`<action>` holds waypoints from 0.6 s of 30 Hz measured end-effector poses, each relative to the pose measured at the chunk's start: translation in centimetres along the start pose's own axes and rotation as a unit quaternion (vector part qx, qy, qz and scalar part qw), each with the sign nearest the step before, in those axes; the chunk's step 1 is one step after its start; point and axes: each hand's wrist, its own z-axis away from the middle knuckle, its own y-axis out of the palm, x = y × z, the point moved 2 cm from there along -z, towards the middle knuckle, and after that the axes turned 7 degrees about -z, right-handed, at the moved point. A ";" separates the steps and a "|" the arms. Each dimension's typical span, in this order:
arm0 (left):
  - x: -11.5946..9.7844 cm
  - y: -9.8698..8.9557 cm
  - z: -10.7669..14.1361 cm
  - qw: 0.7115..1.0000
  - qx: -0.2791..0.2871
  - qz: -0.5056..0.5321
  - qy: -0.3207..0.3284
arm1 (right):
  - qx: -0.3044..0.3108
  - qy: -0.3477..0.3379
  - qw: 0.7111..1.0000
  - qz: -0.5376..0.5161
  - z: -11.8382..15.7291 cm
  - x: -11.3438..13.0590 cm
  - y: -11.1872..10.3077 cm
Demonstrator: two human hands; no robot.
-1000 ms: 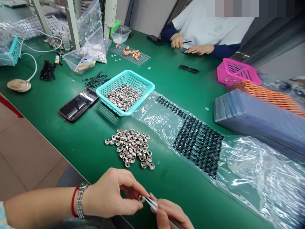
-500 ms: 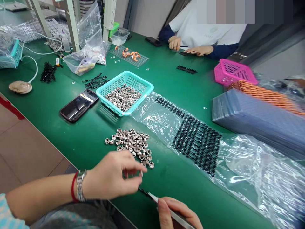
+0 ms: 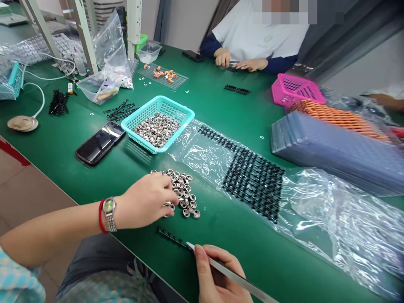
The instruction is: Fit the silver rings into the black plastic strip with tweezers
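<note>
My left hand (image 3: 147,201), with a watch and red band at the wrist, reaches over the pile of small silvery rings (image 3: 186,189); its fingers are bent down among them, and what they hold, if anything, is hidden. My right hand (image 3: 217,269) is closed around white-tipped metal tweezers (image 3: 232,275). The tweezers' tip touches the right end of a thin black toothed strip (image 3: 173,237) lying on the green table. Behind the pile stands a turquoise basket (image 3: 189,115) holding many more rings. Rows of black strips (image 3: 254,181) lie on clear plastic to the right.
A phone (image 3: 99,143) lies left of the basket, near loose black strips (image 3: 121,110). At the right are a pink basket (image 3: 298,90) and a stack of clear plastic trays (image 3: 328,147). Across the table, a person's hands (image 3: 236,61) work on a small dark piece.
My left hand has moved up and away from the black strip to the ring pile. More of the strip shows. My right hand still holds the tweezers; the view has shifted slightly.
</note>
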 end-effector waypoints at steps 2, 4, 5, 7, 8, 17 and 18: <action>-0.6 1.1 1.0 0.999 0.033 -0.019 0.004 | 0.026 -0.016 0.999 0.024 -0.4 -0.5 -0.4; -0.7 1.7 1.6 0.999 0.037 -0.021 -0.003 | 0.046 -0.025 0.998 0.043 -0.8 -1.1 -0.8; -0.7 1.9 1.8 0.999 0.030 -0.011 -0.008 | 0.051 -0.030 0.997 0.049 -0.9 -1.4 -0.9; -0.9 1.9 2.2 0.999 0.010 0.031 -0.014 | 0.062 -0.045 0.996 0.055 -0.9 -1.8 -1.0; -1.2 2.0 2.6 0.998 0.002 0.061 -0.017 | 0.061 -0.054 0.995 0.057 -0.9 -1.9 -1.0; -4.0 3.9 5.3 0.972 0.030 0.228 -0.049 | 0.081 -0.100 0.989 0.072 -1.1 -1.1 -0.7; -4.0 4.1 5.3 0.973 0.029 0.225 -0.052 | 0.084 -0.092 0.990 0.070 -1.1 -1.1 -0.8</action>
